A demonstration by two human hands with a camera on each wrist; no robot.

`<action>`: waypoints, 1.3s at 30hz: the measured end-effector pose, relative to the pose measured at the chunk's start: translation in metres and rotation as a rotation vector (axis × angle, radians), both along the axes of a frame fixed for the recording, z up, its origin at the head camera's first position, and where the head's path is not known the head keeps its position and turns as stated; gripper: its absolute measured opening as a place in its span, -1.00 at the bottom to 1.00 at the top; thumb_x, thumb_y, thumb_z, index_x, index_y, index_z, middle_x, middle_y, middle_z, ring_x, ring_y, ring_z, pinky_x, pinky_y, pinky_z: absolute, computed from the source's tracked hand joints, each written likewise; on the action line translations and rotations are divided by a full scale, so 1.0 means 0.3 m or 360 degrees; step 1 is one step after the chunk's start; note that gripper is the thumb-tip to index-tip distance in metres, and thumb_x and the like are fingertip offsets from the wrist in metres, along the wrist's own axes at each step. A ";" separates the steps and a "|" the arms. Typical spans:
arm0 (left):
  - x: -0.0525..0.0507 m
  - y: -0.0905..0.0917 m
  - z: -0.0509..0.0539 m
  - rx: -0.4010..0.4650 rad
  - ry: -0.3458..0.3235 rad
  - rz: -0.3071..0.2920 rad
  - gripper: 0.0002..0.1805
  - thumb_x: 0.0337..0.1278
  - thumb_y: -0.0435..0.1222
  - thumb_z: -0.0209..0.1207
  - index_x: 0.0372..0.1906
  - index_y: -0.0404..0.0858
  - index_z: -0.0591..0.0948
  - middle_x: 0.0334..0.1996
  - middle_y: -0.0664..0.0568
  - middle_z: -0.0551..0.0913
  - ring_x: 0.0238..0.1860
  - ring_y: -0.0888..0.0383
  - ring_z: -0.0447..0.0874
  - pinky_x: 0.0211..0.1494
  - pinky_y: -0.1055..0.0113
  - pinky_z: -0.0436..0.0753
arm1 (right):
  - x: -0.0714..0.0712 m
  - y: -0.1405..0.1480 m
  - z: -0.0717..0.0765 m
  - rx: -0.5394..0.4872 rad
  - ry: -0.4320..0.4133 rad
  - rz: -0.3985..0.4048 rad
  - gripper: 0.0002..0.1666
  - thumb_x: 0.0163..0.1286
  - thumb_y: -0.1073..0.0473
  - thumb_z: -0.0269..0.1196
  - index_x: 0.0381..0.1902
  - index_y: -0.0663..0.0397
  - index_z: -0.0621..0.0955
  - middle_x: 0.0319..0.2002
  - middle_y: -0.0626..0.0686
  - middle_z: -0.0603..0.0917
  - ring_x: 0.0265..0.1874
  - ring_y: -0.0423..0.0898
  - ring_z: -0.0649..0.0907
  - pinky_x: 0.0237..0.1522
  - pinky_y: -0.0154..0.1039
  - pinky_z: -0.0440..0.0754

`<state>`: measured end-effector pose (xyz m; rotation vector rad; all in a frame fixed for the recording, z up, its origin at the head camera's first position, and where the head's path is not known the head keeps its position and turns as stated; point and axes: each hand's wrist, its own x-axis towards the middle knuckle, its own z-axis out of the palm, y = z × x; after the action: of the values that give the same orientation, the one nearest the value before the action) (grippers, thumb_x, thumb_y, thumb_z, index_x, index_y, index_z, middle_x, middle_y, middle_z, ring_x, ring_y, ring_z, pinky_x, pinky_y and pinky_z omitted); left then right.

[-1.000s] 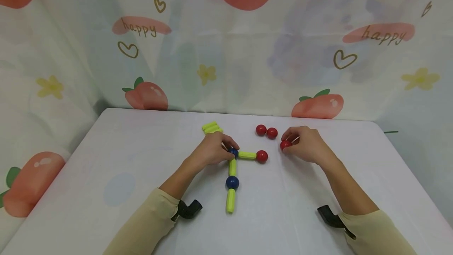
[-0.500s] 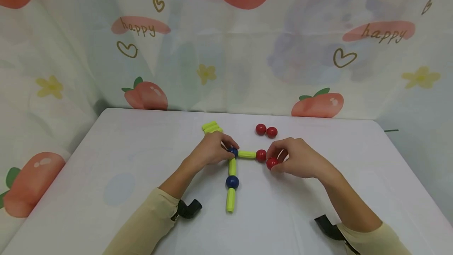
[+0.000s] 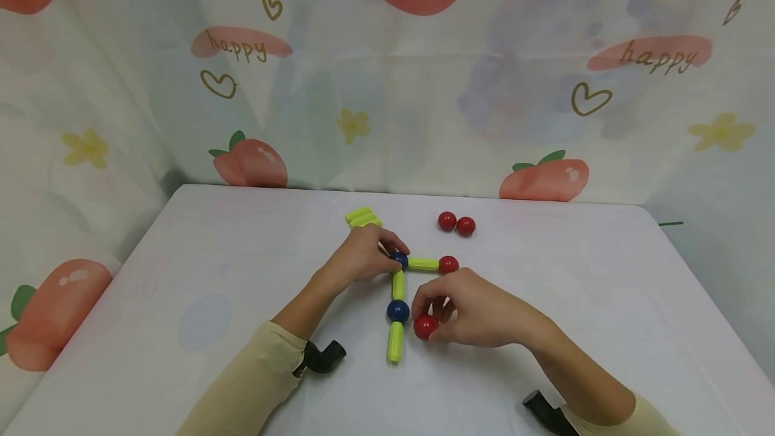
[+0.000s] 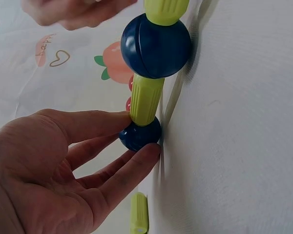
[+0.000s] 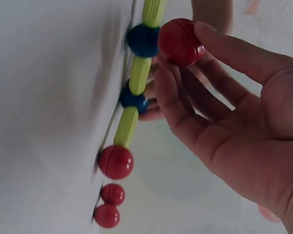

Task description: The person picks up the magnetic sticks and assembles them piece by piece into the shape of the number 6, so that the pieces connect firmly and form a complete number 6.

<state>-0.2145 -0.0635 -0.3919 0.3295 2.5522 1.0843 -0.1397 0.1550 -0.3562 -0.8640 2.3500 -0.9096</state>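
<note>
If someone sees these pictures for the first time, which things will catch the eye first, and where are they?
Probably the red ball pinched in the right hand, near the front yellow-green stick. Next comes the left hand, holding a blue ball where two other sticks meet. Two loose red balls lie side by side near the far edge of the table.

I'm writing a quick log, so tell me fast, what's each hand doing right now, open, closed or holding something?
Left hand: closed, pinching the farther blue ball.
Right hand: closed, pinching a red ball.
</note>
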 end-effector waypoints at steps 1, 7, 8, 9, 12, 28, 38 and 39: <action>0.000 -0.001 0.000 -0.0001 0.0004 -0.0003 -0.75 0.19 -0.33 0.44 -0.02 -0.11 0.82 -0.21 0.08 0.75 -0.18 0.10 0.65 -0.19 0.32 0.67 | 0.010 -0.010 0.001 -0.0012 -0.0013 0.0031 -0.69 0.20 0.24 0.54 -0.14 -0.20 0.74 -0.24 -0.25 0.73 -0.24 -0.21 0.68 -0.10 -0.30 0.72; -0.006 0.000 0.001 -0.0021 0.0043 -0.0021 -0.77 0.19 -0.32 0.44 -0.05 -0.08 0.83 -0.22 0.09 0.75 -0.18 0.13 0.66 -0.19 0.32 0.66 | 0.069 -0.064 -0.001 -0.0087 -0.0015 0.0221 -0.67 0.25 0.29 0.50 -0.13 -0.24 0.72 -0.19 -0.28 0.68 -0.22 -0.33 0.66 -0.05 -0.34 0.70; -0.007 0.001 0.001 -0.0020 0.0045 -0.0020 -0.77 0.19 -0.32 0.44 -0.05 -0.08 0.83 -0.22 0.09 0.75 -0.18 0.13 0.66 -0.19 0.32 0.66 | 0.077 -0.072 -0.002 -0.0089 -0.0005 0.0249 -0.67 0.26 0.29 0.49 -0.13 -0.25 0.72 -0.19 -0.28 0.67 -0.21 -0.35 0.65 -0.05 -0.35 0.69; -0.008 0.001 0.000 -0.0020 0.0046 -0.0018 -0.77 0.18 -0.32 0.44 -0.05 -0.08 0.83 -0.22 0.09 0.75 -0.18 0.13 0.66 -0.19 0.32 0.66 | 0.085 -0.080 -0.004 -0.0087 0.0010 0.0273 -0.67 0.26 0.30 0.48 -0.13 -0.26 0.72 -0.20 -0.29 0.66 -0.21 -0.36 0.64 -0.05 -0.37 0.68; -0.009 0.003 0.001 -0.0021 0.0039 -0.0002 -0.76 0.18 -0.32 0.44 -0.04 -0.09 0.83 -0.21 0.08 0.75 -0.17 0.12 0.66 -0.18 0.33 0.67 | 0.104 -0.102 -0.010 -0.0073 0.0042 0.0339 -0.67 0.28 0.30 0.46 -0.13 -0.27 0.72 -0.21 -0.30 0.63 -0.21 -0.39 0.61 -0.05 -0.38 0.65; -0.004 -0.001 0.003 -0.0003 0.0022 0.0009 -0.76 0.19 -0.33 0.45 -0.04 -0.08 0.83 -0.18 0.07 0.76 -0.15 0.11 0.66 -0.18 0.33 0.69 | 0.128 -0.146 -0.057 0.0004 0.0177 0.0452 -0.71 0.27 0.27 0.47 -0.14 -0.25 0.74 -0.24 -0.32 0.62 -0.22 -0.43 0.57 -0.05 -0.46 0.55; -0.001 0.000 -0.006 -0.0013 0.0020 0.0006 -0.76 0.19 -0.32 0.45 -0.04 -0.07 0.83 -0.19 0.08 0.76 -0.15 0.12 0.66 -0.16 0.33 0.69 | 0.138 -0.153 -0.060 0.0061 0.0170 0.0420 -0.69 0.26 0.32 0.45 -0.14 -0.23 0.75 -0.22 -0.31 0.61 -0.20 -0.41 0.56 -0.02 -0.43 0.54; -0.001 -0.001 -0.006 -0.0009 0.0019 0.0009 -0.76 0.19 -0.33 0.45 -0.04 -0.07 0.83 -0.19 0.08 0.76 -0.15 0.12 0.66 -0.16 0.33 0.69 | 0.139 -0.154 -0.059 0.0064 0.0175 0.0418 -0.68 0.26 0.32 0.45 -0.14 -0.24 0.75 -0.22 -0.31 0.61 -0.20 -0.41 0.55 -0.02 -0.43 0.54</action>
<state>-0.2146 -0.0638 -0.3938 0.3285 2.5673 1.0802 -0.0981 0.1088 -0.3741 -1.1987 2.2662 -0.7206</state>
